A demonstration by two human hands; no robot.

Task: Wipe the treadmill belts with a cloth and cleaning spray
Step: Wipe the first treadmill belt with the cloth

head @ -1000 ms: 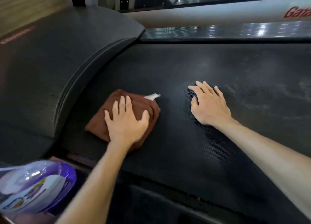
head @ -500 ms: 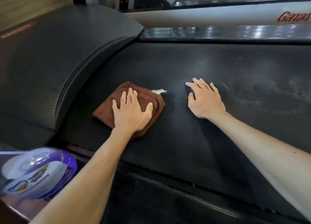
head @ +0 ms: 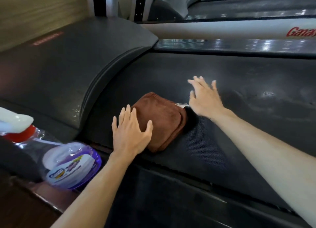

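While the left hand [head: 130,131] presses flat on the brown cloth [head: 160,120], the right hand [head: 205,99] hovers spread above the belt [head: 239,133].

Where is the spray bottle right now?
Head view, lower left: the spray bottle lies beside the treadmill belt, left of the left hand.

A: Where is the belt [head: 248,125] lying open?
B: Rightward, past the right hand [head: 206,101].
A: What's blocking the left?
B: The motor hood [head: 65,70] is rising there, the folded cloth [head: 160,123] sitting beside it, the spray bottle [head: 68,162] crowding the near corner.
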